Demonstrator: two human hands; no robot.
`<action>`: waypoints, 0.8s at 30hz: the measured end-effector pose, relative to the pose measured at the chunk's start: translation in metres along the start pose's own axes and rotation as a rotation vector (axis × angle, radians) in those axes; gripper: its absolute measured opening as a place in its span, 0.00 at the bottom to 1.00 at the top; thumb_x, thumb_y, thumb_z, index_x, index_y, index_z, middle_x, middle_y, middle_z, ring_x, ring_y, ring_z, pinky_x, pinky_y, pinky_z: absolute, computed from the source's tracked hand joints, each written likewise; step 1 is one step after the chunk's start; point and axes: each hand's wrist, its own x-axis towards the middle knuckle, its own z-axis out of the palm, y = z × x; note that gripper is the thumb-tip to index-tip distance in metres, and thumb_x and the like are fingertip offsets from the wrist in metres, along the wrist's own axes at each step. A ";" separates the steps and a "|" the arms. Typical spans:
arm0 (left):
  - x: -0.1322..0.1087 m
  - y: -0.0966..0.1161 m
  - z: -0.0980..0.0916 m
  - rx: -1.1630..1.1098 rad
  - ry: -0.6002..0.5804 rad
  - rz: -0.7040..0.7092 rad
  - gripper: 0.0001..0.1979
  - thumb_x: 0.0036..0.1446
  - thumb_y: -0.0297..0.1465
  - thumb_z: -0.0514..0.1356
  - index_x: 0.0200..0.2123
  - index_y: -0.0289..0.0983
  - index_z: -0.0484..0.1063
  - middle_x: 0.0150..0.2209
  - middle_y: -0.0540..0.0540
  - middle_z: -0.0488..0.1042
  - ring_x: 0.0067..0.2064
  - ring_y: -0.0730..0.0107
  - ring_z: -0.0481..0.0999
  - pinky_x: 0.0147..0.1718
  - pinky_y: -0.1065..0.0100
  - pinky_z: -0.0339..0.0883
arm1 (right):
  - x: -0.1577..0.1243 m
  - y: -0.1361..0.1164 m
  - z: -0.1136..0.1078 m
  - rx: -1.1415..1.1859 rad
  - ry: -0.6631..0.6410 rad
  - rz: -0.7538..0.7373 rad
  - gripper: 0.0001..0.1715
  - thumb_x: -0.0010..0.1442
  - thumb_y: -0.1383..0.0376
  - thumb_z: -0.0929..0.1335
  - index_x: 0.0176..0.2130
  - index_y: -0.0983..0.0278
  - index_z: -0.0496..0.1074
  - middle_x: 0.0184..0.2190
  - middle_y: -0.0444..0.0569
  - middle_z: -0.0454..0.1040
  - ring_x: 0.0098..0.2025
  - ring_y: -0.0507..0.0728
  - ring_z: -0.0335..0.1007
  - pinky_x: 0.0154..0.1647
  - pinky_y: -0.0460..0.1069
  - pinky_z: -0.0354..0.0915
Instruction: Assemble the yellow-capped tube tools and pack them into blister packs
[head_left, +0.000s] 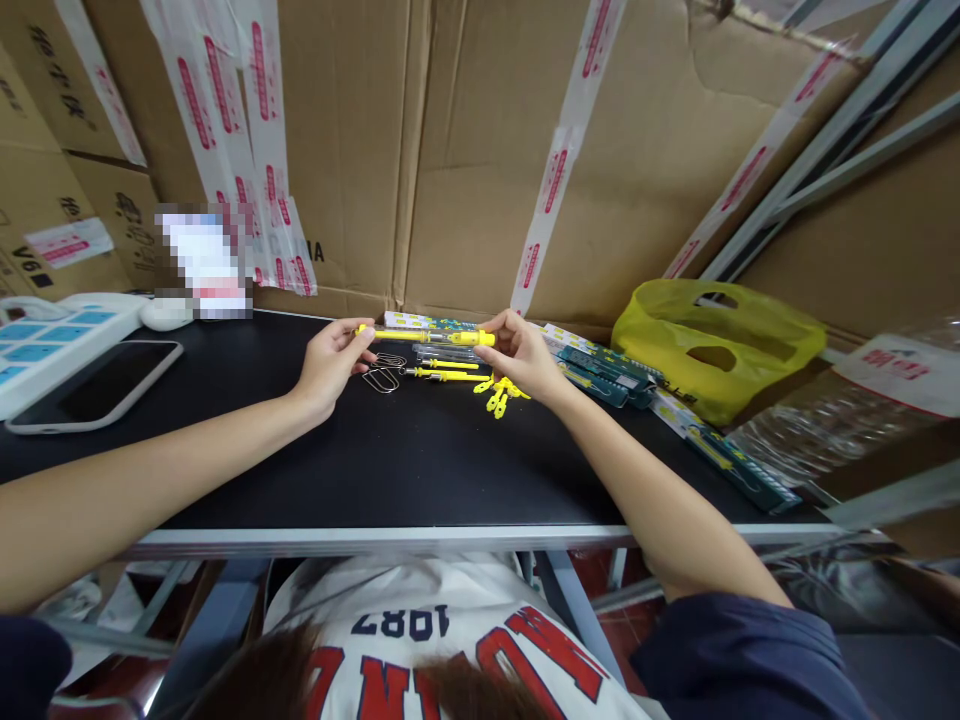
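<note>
My left hand [332, 368] pinches the left end of a slim yellow pen-like tool [420, 336] with a clear, partly metallic middle. Its thicker yellow right end sits between the fingers of my right hand [523, 357]. The tool lies level between both hands, just above the table. Below it are several thin yellow rods with metal ends [442, 375] and clear tubes [442, 353]. Bent wire loops [384, 372] lie beside my left fingers. Under my right hand is a small heap of yellow plastic pieces [499, 395].
Printed packages [600, 375] and another package [739, 465] lie on the right of the black table [390, 470]. A yellow plastic bag [675, 350] stands behind them. At left are a phone [97, 385] and a white power strip [60, 340]. Cardboard [480, 170] walls the back.
</note>
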 end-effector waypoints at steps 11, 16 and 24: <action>-0.002 0.006 0.004 -0.024 -0.002 -0.026 0.10 0.55 0.32 0.62 0.41 0.36 0.74 0.36 0.46 0.76 0.28 0.81 0.72 0.24 0.80 0.66 | 0.003 -0.008 -0.015 -0.206 0.113 -0.078 0.22 0.50 0.52 0.74 0.38 0.63 0.69 0.31 0.44 0.69 0.26 0.48 0.63 0.24 0.45 0.61; 0.000 0.002 0.001 -0.003 -0.017 0.023 0.11 0.53 0.34 0.64 0.39 0.36 0.74 0.34 0.47 0.76 0.29 0.79 0.73 0.24 0.79 0.66 | 0.002 -0.004 -0.013 -0.210 0.095 -0.068 0.20 0.51 0.52 0.74 0.38 0.62 0.70 0.34 0.46 0.73 0.30 0.50 0.66 0.27 0.46 0.62; 0.000 0.001 -0.001 0.042 -0.035 0.096 0.13 0.51 0.34 0.66 0.40 0.37 0.74 0.35 0.47 0.76 0.31 0.77 0.74 0.26 0.78 0.67 | 0.003 -0.005 -0.009 -0.078 0.096 0.024 0.23 0.47 0.51 0.75 0.33 0.63 0.68 0.26 0.44 0.71 0.23 0.49 0.64 0.22 0.47 0.65</action>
